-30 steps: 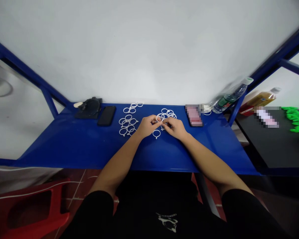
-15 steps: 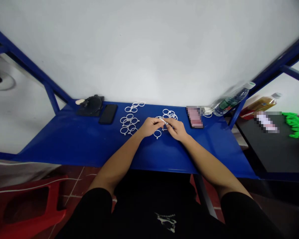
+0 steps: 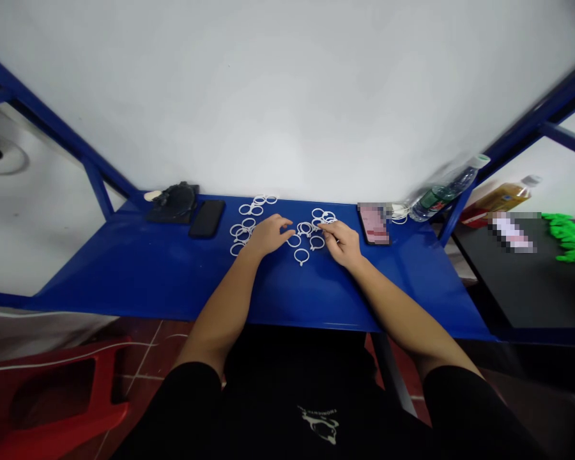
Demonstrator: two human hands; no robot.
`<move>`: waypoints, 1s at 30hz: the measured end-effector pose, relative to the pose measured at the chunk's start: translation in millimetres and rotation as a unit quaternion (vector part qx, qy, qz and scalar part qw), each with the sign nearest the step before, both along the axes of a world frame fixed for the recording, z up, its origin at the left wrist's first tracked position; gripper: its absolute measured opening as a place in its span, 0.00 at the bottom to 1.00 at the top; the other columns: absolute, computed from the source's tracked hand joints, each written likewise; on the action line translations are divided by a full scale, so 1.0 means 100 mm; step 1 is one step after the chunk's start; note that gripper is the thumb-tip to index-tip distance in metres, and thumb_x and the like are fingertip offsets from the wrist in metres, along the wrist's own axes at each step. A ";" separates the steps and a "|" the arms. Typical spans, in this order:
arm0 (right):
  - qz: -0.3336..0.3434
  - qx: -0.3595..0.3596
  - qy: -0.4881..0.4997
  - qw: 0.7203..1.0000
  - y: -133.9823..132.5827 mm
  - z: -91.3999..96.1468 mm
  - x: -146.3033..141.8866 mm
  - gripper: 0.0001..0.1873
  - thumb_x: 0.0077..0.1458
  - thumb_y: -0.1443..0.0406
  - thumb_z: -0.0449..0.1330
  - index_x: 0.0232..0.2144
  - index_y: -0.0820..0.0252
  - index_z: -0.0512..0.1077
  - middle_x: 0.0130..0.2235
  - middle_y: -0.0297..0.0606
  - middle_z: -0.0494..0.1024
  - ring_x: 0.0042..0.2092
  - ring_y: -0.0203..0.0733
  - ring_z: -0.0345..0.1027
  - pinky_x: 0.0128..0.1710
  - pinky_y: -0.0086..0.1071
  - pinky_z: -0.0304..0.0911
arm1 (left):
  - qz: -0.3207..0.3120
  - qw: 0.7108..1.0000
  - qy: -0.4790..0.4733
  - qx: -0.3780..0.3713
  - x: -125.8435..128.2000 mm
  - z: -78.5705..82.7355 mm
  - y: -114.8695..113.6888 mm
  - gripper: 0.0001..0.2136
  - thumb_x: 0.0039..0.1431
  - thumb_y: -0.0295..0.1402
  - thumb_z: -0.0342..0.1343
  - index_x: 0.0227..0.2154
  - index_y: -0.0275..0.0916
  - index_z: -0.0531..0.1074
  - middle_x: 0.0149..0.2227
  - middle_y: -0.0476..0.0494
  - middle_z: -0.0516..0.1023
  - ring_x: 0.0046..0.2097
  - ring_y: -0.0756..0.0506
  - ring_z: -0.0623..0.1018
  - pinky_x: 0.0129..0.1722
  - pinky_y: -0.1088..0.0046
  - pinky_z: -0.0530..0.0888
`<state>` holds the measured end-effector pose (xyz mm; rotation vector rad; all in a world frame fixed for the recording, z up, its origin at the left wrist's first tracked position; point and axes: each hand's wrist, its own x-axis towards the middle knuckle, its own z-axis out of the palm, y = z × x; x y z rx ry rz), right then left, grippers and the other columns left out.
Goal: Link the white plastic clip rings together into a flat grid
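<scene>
Several white plastic rings lie on the blue table [image 3: 124,268]. One group of rings [image 3: 245,220] sits left of centre, another group [image 3: 323,216] right of centre, and a single ring [image 3: 301,257] lies nearer to me. My left hand [image 3: 264,236] rests over the edge of the left group, fingers stretched out and apart, with a ring [image 3: 294,241] just off its thumb. My right hand [image 3: 341,244] has its fingertips pinched together on a ring [image 3: 317,242] at the near edge of the right group.
A black phone [image 3: 206,219] and a black pouch [image 3: 172,203] lie at the back left. A blurred pink phone [image 3: 374,223] and a water bottle [image 3: 443,188] are at the back right. A black table [image 3: 531,287] with green parts [image 3: 572,236] stands to the right, a red stool [image 3: 52,402] at lower left.
My hands, which were joined over one ring at the centre, have parted. The left hand moved left and back toward the left group; the right hand stayed by the right group.
</scene>
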<state>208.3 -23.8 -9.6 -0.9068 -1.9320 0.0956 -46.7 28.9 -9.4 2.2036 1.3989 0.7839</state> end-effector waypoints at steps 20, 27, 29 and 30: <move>0.007 -0.008 -0.039 0.999 0.06 -0.05 0.07 0.17 0.57 0.72 0.52 0.33 0.54 0.80 0.35 0.39 0.80 0.38 0.44 0.76 0.40 0.39 0.72 | 0.048 0.981 -0.182 -0.044 0.11 -0.02 0.00 0.10 0.56 0.40 0.66 0.34 0.39 0.76 0.26 0.49 0.77 0.28 0.49 0.74 0.31 0.72 0.70; -0.036 -0.005 -0.054 0.998 0.09 -0.03 0.12 0.17 0.60 0.71 0.50 0.36 0.54 0.79 0.37 0.39 0.82 0.42 0.45 0.78 0.43 0.39 0.73 | 0.074 0.913 -0.386 -0.104 0.16 -0.03 0.06 0.14 0.49 0.40 0.71 0.34 0.37 0.80 0.29 0.47 0.81 0.27 0.52 0.73 0.28 0.74 0.70; -0.055 -0.005 -0.070 0.996 0.10 -0.04 0.12 0.19 0.61 0.72 0.51 0.47 0.54 0.78 0.44 0.40 0.83 0.45 0.46 0.78 0.45 0.39 0.74 | 0.082 0.901 -0.406 -0.128 0.16 -0.03 0.06 0.13 0.52 0.39 0.70 0.37 0.37 0.80 0.32 0.44 0.83 0.25 0.53 0.71 0.26 0.75 0.69; -0.065 -0.007 -0.080 0.995 0.10 -0.05 0.12 0.22 0.61 0.72 0.52 0.53 0.54 0.76 0.47 0.41 0.83 0.47 0.46 0.78 0.47 0.39 0.74 | 0.083 0.898 -0.409 -0.138 0.17 -0.03 0.06 0.13 0.53 0.39 0.69 0.39 0.37 0.80 0.34 0.43 0.84 0.24 0.53 0.70 0.24 0.75 0.68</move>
